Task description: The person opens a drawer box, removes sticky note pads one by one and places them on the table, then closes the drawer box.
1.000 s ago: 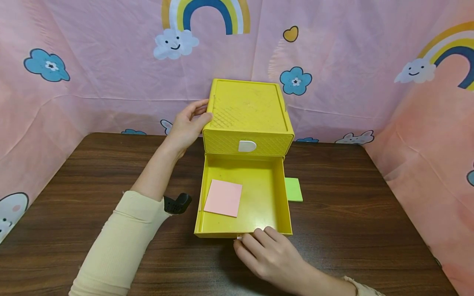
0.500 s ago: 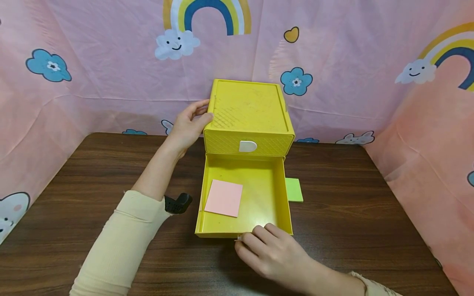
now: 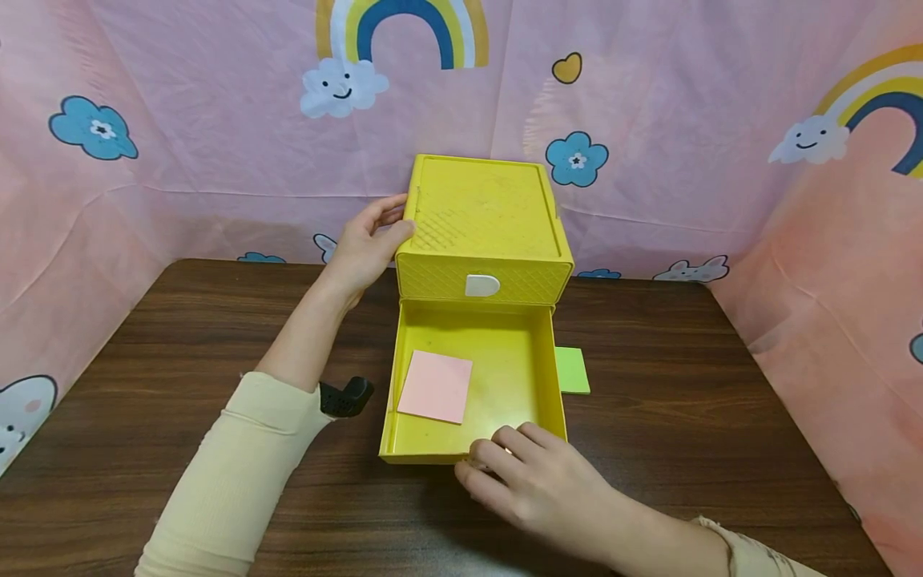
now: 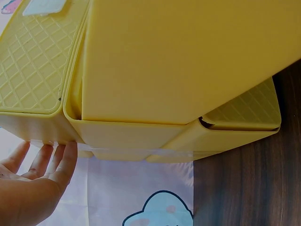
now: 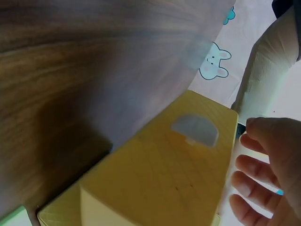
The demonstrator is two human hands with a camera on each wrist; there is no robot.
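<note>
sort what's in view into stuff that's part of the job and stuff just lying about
Part of the job:
Cabinet: left hand touching its side
Drawer: pulled open, right hand at its front

Probably just lying about:
Green pad: on the table, untouched
Pink pad: inside the drawer, untouched, so its role is unclear

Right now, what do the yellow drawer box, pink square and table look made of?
The yellow drawer box looks like hard plastic, a bit shiny, with crisscross lines moulded in. The pink square seems to be paper, perhaps sticky notes: thin, flat, no shine. The table looks like wood or wood print: brown, with dark grain streaks.
</note>
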